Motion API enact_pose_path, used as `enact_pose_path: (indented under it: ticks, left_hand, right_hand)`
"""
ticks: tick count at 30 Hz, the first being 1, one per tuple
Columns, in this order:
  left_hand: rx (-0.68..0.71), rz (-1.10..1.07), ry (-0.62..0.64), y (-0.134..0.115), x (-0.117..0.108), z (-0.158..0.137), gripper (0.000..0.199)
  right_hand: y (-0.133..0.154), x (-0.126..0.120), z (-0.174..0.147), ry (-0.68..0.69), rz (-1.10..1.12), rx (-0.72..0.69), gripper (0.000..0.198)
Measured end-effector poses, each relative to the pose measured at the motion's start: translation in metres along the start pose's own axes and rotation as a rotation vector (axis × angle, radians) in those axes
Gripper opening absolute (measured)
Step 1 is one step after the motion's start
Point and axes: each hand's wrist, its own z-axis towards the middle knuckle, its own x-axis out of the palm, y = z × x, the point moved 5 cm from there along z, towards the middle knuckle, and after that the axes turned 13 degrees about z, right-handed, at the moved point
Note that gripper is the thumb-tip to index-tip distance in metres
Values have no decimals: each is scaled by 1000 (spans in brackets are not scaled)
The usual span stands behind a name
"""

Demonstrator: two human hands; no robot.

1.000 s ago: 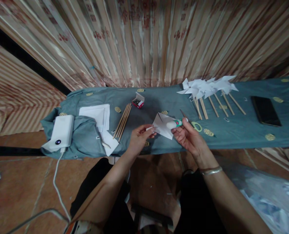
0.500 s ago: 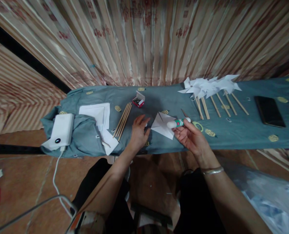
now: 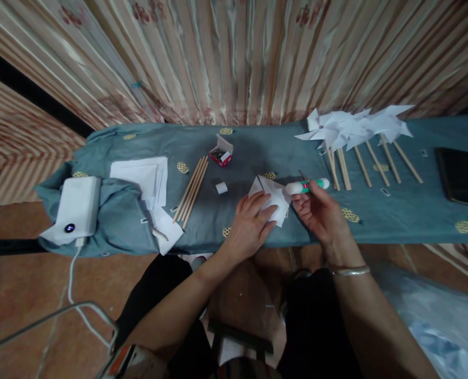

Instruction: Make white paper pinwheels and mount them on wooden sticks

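Fingers spread, my left hand (image 3: 251, 223) lies on the left part of a white paper square (image 3: 278, 197) with a slit in its top edge. My right hand (image 3: 320, 216) grips a capped glue stick (image 3: 309, 186), white and green, just over the paper's right side. A small white paper piece (image 3: 221, 187) rests on the cloth left of the square. Beyond it stands an open red box (image 3: 221, 156) of small dark pins or tacks. Several wooden sticks (image 3: 191, 190) lie side by side to the left.
White paper pinwheels (image 3: 354, 129) on sticks lie at the back right, with a black phone (image 3: 460, 173) beyond them. At left are white paper sheets (image 3: 160, 173) and a white power bank (image 3: 78, 208) with a cable. A pleated curtain (image 3: 234, 63) hangs behind the cloth-covered table (image 3: 249, 142).
My left hand has moved right onto the paper square, leaving a small white piece on the cloth. My right hand still holds the glue stick. The view has shifted slightly.
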Motion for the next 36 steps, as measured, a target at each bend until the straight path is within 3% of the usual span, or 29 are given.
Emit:
enact_pose_path:
  ticks: [8, 13, 16, 19, 25, 32, 36]
  left_hand:
    - [-226, -262, -175, 6, -11, 20, 52]
    - [-230, -367, -208, 7, -14, 30, 30]
    - [-267, -414, -204, 12, -13, 33, 19]
    - [-287, -431, -199, 15, -13, 34, 18]
    - [-307, -447, -190, 16, -14, 33, 16]
    - [-284, -456, -207, 16, -10, 32, 18]
    - [-241, -425, -207, 14, -9, 31, 21]
  right_hand:
    - [-10, 11, -3, 63, -206, 60, 35]
    - [-18, 19, -6, 100, -264, 82, 32]
    - [-18, 20, -4, 104, -248, 96, 41]
    - [-15, 19, 0, 96, -224, 94, 51]
    - [-14, 16, 4, 36, -235, 81, 51]
    - [-14, 22, -1, 91, -297, 29, 56]
    - [-12, 21, -6, 68, -283, 15, 43]
